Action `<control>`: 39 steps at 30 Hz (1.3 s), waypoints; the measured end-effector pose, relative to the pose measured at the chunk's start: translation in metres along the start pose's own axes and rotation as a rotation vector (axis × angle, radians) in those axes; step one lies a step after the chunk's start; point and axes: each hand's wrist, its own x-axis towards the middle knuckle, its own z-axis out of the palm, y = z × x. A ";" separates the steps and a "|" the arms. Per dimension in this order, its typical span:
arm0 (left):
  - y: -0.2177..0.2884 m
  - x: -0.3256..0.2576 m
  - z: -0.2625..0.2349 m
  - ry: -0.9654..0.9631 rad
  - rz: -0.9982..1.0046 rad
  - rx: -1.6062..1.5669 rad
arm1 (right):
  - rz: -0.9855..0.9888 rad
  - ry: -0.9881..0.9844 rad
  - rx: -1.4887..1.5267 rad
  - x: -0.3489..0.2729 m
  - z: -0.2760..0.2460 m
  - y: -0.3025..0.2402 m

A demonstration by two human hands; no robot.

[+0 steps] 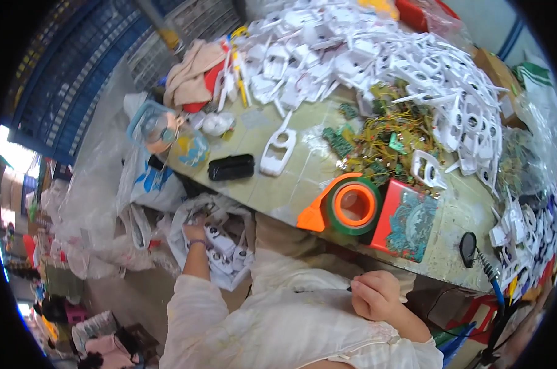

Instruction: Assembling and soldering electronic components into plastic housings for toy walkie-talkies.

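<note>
Left hand (195, 232) down below the desk (290, 184) edge, reaching into a white plastic bag (186, 215) on the floor side; bag holds white plastic parts (220, 243) with dark spots; the fingers are buried among bag and parts, so whether they are closed on anything I cannot tell; a purple band sits at the wrist.

Right hand (376, 295) held close to the body, in front of the desk's near edge; fingers curled into a loose fist; something thin and dark shows at the fingertips, too small to identify, so what is gripped cannot be told.

On the desk, near edge: an orange tape dispenser (346, 206) with a green roll, touching a red box (407, 221) with teal pattern on its right; a black oblong case (231, 166) further left; a single white plastic housing (277, 150) lying just beside the case.

Mid-desk: a tangle of green circuit boards and yellowish wires (376, 138); behind and to the right, a large heap of white plastic housings (376, 55) covering the far desk.

Left far corner: a clear jug with blue rim (152, 126), a pinkish cloth (192, 74) bundled behind it.

Right edge: a black round-headed tool (469, 246) on a blue cable, more white parts (524, 227) beyond it.

Clear plastic sacks (94, 203) piled on the floor at left.
</note>
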 end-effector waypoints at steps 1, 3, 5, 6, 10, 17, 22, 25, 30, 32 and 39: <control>0.036 0.005 0.009 0.178 -0.034 -0.063 | 0.022 -0.001 -0.007 -0.002 -0.002 0.002; 0.111 0.012 0.000 0.455 -0.019 -0.272 | 0.045 0.026 -0.057 -0.004 -0.009 0.002; 0.209 0.020 -0.027 0.516 0.189 -0.569 | 0.055 0.032 -0.070 -0.004 -0.012 0.002; 0.266 0.011 -0.043 0.479 0.336 -0.707 | 0.055 0.046 -0.083 -0.003 -0.012 0.001; 0.399 0.009 -0.023 -0.259 0.569 -0.718 | 0.004 0.064 -0.069 0.007 -0.020 0.000; 0.514 0.070 0.118 -0.282 0.760 -0.080 | 0.039 0.042 -0.124 0.009 -0.022 -0.008; 0.516 0.094 0.144 -0.445 0.699 -0.021 | 0.132 0.049 -0.195 0.006 -0.040 -0.007; 0.514 0.080 0.143 -0.407 0.738 -0.120 | 0.148 0.069 -0.185 0.008 -0.045 -0.001; 0.509 0.094 0.142 -0.601 0.595 -0.321 | 0.087 0.077 -0.155 0.017 -0.037 0.000; 0.504 0.096 0.123 -0.618 0.544 -0.454 | 0.078 0.079 -0.136 0.023 -0.034 -0.002; 0.535 -0.003 0.016 -0.906 0.549 -0.807 | 0.101 0.121 -0.196 0.021 -0.051 0.005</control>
